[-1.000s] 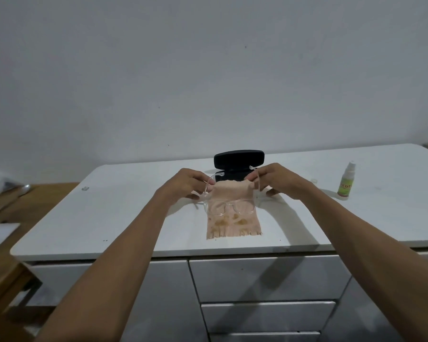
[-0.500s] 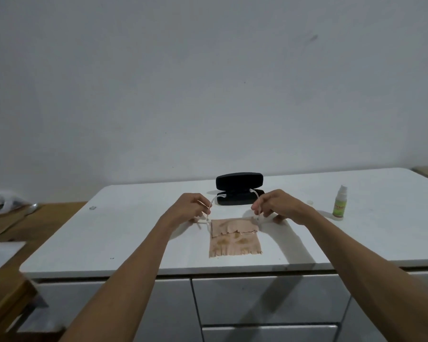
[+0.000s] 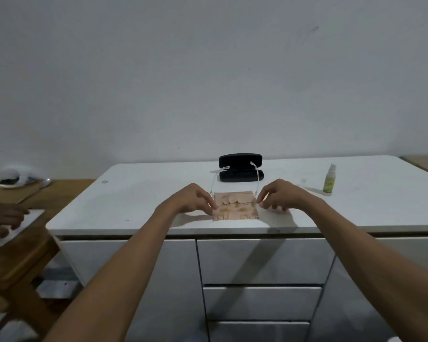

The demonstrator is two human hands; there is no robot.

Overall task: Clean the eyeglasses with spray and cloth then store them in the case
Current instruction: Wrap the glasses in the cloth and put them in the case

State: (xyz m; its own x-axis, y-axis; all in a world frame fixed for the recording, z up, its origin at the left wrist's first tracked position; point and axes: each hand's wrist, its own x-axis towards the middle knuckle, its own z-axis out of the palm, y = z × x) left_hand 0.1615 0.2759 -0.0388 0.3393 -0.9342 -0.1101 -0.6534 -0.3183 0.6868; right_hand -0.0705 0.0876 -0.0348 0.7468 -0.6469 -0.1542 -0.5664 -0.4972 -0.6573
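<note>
Two hands hold the glasses (image 3: 235, 183) by the front corners, just above the peach cloth (image 3: 235, 211) on the white bench (image 3: 143, 193). Left hand (image 3: 190, 197) has its grip pinched on the left corner, arm stretched forward. Temples point away toward the open black case (image 3: 240, 167). Right hand (image 3: 279, 193) pinches the right corner likewise. Spray bottle (image 3: 329, 180) stands well apart, farther right.

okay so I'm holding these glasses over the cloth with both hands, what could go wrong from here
1. Each hand, left and right, pinches the thin clear eyeglasses at a corner; uneven pull might twist the frame.
2. The temples stick out toward the open case; pushing forward could snag them.
3. The cloth lies near the counter edge and could slide off.
</note>
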